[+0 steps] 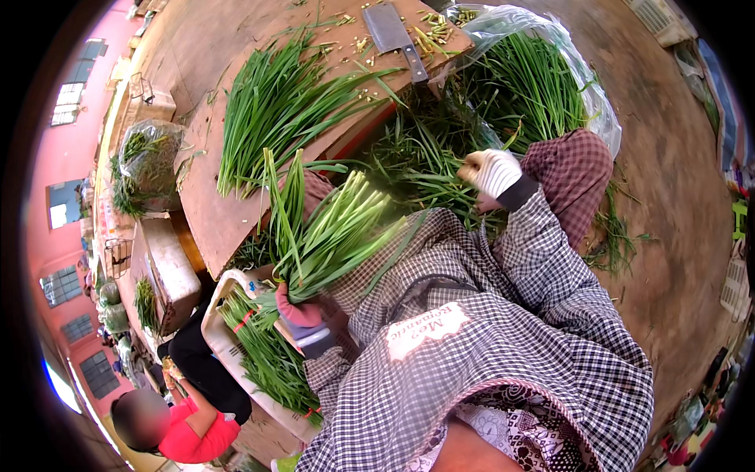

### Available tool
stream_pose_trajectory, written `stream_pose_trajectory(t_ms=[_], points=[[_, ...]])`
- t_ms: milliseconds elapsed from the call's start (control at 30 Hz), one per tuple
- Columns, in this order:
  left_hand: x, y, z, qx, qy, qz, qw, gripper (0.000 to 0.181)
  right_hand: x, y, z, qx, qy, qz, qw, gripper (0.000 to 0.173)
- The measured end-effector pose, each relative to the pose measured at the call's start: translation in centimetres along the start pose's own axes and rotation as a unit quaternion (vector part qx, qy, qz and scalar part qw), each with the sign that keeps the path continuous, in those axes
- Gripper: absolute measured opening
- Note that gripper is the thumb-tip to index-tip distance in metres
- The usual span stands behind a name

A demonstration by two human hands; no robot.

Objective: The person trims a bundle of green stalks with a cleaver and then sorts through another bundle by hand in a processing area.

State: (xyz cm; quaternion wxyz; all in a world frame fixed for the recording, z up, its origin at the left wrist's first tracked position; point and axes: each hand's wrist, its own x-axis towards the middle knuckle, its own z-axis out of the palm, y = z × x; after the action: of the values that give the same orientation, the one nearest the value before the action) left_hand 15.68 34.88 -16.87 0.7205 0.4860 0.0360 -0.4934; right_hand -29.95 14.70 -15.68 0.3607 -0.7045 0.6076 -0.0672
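Observation:
In my left hand (pixel 304 312), which wears a pink and lilac glove, is a bunch of garlic chives (pixel 345 221) with pale stem ends pointing up and away from me. My right hand (pixel 488 171) is in a white striped glove, over a heap of loose chive leaves (pixel 424 153) between my knees. Its fingers are blurred, and whether they pinch anything is not visible. Past the bunch, a spread of chives (pixel 277 112) lies on a brown board (pixel 206 194). A cleaver (pixel 386 29) rests at the board's far right, among cut stem ends (pixel 433 29).
An open clear plastic bag (pixel 601 112) holding chives stands beyond my right knee. By my left arm is a white crate (pixel 221 342) with tied chive bundles (pixel 265 348). A person in a red top (pixel 197 425) sits at lower left. Foam boxes (pixel 171 259) stand at left.

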Motion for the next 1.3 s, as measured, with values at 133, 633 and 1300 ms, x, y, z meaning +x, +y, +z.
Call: stream_pose_trajectory(t_ms=[133, 633, 1300], points=[[-0.5, -0.3, 0.8, 0.018, -0.004, 0.013, 1.000, 0.028, -0.4, -6.0, 2.5, 0.154, -0.028, -0.124, 0.980, 0.063], [1.8, -1.4, 1.7, -0.065, -0.104, -0.024, 0.992, 0.036, 0.5, -8.7, 6.7, 0.316, -0.043, -0.105, 0.942, 0.023], [3.4, -0.4, -1.3, 0.039, -0.027, 0.097, 0.994, 0.031, 2.0, -10.1, 2.1, 0.456, -0.060, -0.008, 0.888, 0.023]])
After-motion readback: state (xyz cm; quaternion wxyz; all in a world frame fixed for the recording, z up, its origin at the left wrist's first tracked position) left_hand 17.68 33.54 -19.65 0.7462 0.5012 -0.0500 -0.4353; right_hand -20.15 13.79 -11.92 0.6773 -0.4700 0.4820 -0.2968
